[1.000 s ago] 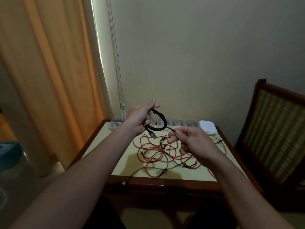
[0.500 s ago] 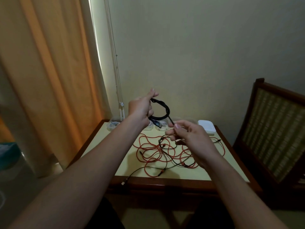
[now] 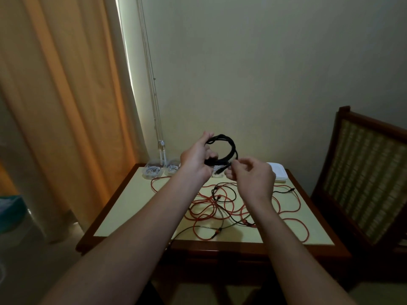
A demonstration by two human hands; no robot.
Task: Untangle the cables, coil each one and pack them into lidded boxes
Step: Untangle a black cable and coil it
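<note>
Now the left hand (image 3: 195, 160) clamps the black coil (image 3: 222, 150) steady; right hand (image 3: 251, 176) pinches its loose end to tuck.

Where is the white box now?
In the head view the white box sits at the table's far right corner, near the wall, just beyond the right hand and left of the chair.

Above the table (image 3: 136, 208), the left hand (image 3: 196, 159) holds a coiled black cable (image 3: 229, 146) while the right hand (image 3: 253, 179) pinches its end.
</note>
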